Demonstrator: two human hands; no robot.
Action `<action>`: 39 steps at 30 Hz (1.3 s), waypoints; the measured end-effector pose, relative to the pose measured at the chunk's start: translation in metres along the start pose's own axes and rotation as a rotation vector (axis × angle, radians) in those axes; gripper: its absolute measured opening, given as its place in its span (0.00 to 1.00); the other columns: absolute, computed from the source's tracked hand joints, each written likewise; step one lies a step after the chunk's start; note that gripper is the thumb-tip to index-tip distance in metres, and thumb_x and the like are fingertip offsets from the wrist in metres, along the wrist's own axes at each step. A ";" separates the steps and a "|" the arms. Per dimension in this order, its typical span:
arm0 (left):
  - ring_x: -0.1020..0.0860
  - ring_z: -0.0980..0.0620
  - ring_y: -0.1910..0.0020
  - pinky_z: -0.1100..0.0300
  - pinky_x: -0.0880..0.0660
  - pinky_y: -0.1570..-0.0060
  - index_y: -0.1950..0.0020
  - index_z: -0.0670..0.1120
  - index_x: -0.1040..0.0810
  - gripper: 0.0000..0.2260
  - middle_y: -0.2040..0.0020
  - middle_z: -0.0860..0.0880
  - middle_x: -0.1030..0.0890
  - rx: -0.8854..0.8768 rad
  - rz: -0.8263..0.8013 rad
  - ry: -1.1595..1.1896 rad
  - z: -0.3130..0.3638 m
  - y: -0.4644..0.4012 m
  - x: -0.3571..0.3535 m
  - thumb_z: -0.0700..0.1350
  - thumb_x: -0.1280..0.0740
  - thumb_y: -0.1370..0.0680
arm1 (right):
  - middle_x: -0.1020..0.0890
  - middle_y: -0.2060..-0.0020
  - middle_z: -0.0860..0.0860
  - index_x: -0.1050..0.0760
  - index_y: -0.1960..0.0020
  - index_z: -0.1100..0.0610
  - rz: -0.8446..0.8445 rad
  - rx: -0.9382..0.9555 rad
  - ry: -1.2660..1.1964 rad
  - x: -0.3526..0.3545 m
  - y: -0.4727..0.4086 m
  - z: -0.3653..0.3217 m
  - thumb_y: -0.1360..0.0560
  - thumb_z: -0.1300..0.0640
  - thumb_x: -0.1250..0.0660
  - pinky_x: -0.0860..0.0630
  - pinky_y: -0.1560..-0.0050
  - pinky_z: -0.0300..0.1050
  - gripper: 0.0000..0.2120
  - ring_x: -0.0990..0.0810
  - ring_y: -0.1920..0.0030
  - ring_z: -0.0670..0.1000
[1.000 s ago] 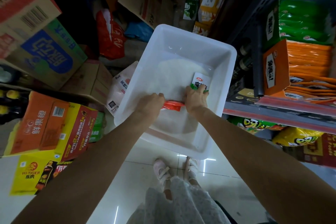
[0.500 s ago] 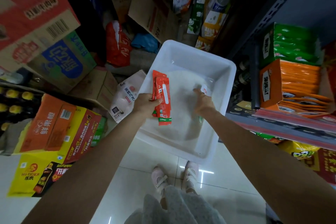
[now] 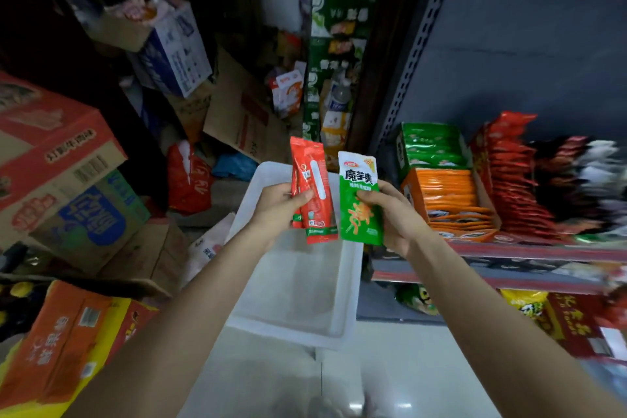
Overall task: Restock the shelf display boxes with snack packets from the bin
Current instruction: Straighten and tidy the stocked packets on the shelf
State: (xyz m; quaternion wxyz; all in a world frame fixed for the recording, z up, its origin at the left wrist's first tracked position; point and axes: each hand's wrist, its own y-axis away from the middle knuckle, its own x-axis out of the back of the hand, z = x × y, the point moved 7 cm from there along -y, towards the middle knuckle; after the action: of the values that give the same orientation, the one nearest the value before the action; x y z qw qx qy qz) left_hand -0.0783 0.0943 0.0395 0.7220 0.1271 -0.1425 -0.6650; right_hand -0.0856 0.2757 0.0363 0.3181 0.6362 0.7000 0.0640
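Observation:
My left hand grips a small bunch of red snack packets, held upright above the white bin. My right hand holds a green and white snack packet upright beside them. The bin stands on the floor below both hands and no packets show inside it. On the shelf to the right stand a green display box, an orange display box and a row of red packets, all filled with packets.
Stacked cardboard cartons crowd the left side, with orange and yellow drink cases in front. More boxes and a red bag lie behind the bin. The shelf edge runs along the right, with snack bags beneath it.
Both hands rose out of the bin, each with its packets. The view lifted toward the shelf, and the green packet is now held upright in my right hand.

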 end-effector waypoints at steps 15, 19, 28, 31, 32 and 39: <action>0.20 0.55 0.59 0.64 0.22 0.71 0.41 0.50 0.31 0.16 0.52 0.48 0.20 -0.190 -0.054 0.087 0.115 -0.006 -0.180 0.41 0.31 0.25 | 0.18 0.61 0.49 0.22 0.58 0.58 0.159 0.394 0.589 0.109 0.025 -0.156 0.28 0.58 0.28 0.26 0.69 0.32 0.05 0.19 0.68 0.39; 0.20 0.53 0.52 0.64 0.21 0.67 0.34 0.54 0.35 0.19 0.42 0.44 0.22 -0.248 -0.034 0.111 0.120 -0.005 -0.196 0.41 0.35 0.22 | 0.16 0.55 0.52 0.26 0.61 0.55 0.175 0.392 0.577 0.139 0.019 -0.179 0.28 0.57 0.29 0.21 0.61 0.41 0.07 0.16 0.59 0.49; 0.21 0.57 0.53 0.69 0.23 0.58 0.37 0.47 0.27 0.15 0.49 0.49 0.22 -0.356 0.015 -0.059 0.126 0.006 -0.208 0.37 0.48 0.17 | 0.17 0.51 0.53 0.28 0.58 0.55 0.089 0.437 0.496 0.140 0.014 -0.190 0.26 0.56 0.30 0.19 0.54 0.45 0.07 0.16 0.54 0.51; 0.21 0.51 0.51 0.59 0.24 0.47 0.39 0.46 0.22 0.13 0.49 0.47 0.19 -0.424 0.178 -0.418 0.130 -0.002 -0.188 0.38 0.37 0.21 | 0.17 0.50 0.54 0.28 0.59 0.54 0.089 0.443 0.483 0.140 0.016 -0.193 0.25 0.56 0.32 0.19 0.52 0.48 0.06 0.16 0.54 0.53; 0.22 0.50 0.50 0.57 0.25 0.47 0.41 0.45 0.20 0.11 0.49 0.46 0.20 -0.429 0.287 -0.577 0.131 -0.005 -0.178 0.41 0.34 0.23 | 0.17 0.50 0.55 0.28 0.59 0.54 0.097 0.449 0.485 0.140 0.016 -0.195 0.25 0.57 0.32 0.19 0.51 0.50 0.06 0.16 0.54 0.53; 0.19 0.44 0.54 0.51 0.22 0.50 0.54 0.43 0.21 0.10 0.53 0.42 0.18 -0.221 0.495 -0.338 0.130 -0.012 -0.142 0.49 0.35 0.21 | 0.18 0.50 0.51 0.27 0.59 0.53 0.124 0.548 0.530 0.132 0.026 -0.204 0.27 0.57 0.29 0.18 0.54 0.50 0.06 0.16 0.54 0.51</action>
State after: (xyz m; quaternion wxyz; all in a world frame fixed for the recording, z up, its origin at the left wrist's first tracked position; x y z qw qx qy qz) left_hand -0.1490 0.2355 0.1505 0.8375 -0.1030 -0.2137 -0.4923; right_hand -0.1699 0.4676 0.1623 -0.0600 0.7002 0.7092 0.0557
